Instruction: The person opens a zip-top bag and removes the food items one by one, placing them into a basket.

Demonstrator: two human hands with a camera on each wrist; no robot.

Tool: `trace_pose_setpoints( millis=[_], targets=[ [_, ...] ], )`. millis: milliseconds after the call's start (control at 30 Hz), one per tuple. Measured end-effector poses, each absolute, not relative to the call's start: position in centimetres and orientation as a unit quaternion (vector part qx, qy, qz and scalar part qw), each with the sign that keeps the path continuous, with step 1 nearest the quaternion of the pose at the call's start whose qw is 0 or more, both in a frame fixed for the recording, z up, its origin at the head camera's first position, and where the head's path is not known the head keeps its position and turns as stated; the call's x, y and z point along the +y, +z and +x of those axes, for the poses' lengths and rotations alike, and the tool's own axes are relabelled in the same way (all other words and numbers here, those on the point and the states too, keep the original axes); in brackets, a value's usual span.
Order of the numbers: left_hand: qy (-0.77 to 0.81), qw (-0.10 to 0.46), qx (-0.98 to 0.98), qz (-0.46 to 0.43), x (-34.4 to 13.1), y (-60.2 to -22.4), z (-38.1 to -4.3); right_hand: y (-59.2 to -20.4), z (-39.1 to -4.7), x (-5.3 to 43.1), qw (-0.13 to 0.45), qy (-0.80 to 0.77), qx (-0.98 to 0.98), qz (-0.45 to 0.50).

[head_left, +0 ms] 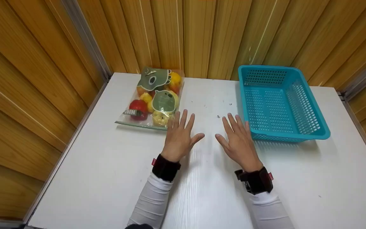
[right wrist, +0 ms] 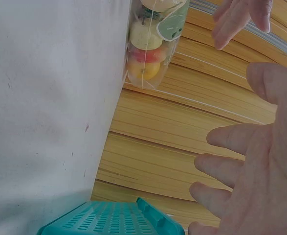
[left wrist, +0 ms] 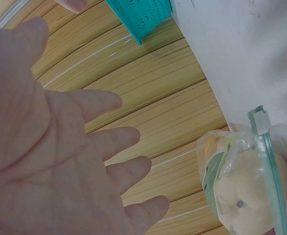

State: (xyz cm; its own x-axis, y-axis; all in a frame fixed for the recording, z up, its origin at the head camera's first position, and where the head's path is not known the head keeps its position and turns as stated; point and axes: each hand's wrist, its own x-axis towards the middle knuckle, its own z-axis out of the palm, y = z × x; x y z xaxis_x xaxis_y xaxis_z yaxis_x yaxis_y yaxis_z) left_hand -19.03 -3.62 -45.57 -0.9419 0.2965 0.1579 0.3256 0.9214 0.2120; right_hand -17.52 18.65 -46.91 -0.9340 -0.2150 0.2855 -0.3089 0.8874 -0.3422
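Note:
Palm down and fingers spread, my left hand [head_left: 178, 140] hovers above the table just in front of a clear zip bag [head_left: 129, 120] and holds nothing. Red and yellow fruit-like pieces fill the bag, which carries green cartoon prints; a pale round fruit [left wrist: 246, 191] shows beside its green slider in the left wrist view. My right hand [head_left: 240, 143], also with straight, spread fingers and nothing in it, is over the table by the left front corner of a turquoise plastic basket [head_left: 275, 136]. Nothing lies inside the basket.
The white table [head_left: 106, 178] carries a few small dark specks [head_left: 218, 116] between bag and basket. Wood-patterned panels [head_left: 199, 38] stand behind the table and along both sides, with metal strips [head_left: 87, 35] at the corners.

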Motion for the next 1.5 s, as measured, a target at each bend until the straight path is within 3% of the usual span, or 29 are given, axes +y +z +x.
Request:
trace_pose_setpoints(
  millis=[333,900,1167,1500],
  targets=[
    [-0.134,0.023,-0.980,-0.146,-4.0,-45.2,-19.1,-46.9,-17.6,18.5,0.112,0.189,-0.966,0.137],
    [-0.196,0.055,-0.974,-0.101,-6.9,-44.3,-19.7,-47.4,-18.1,16.8,0.110,0.205,-0.960,0.157],
    [-0.209,0.056,-0.976,-0.017,-10.2,-44.0,-20.1,-48.8,-18.6,15.0,0.123,0.229,-0.947,0.190],
    [-0.227,0.014,-0.971,0.079,-12.7,-44.1,-20.4,-50.7,-19.5,11.3,0.142,0.311,-0.904,0.258]
  ],
)
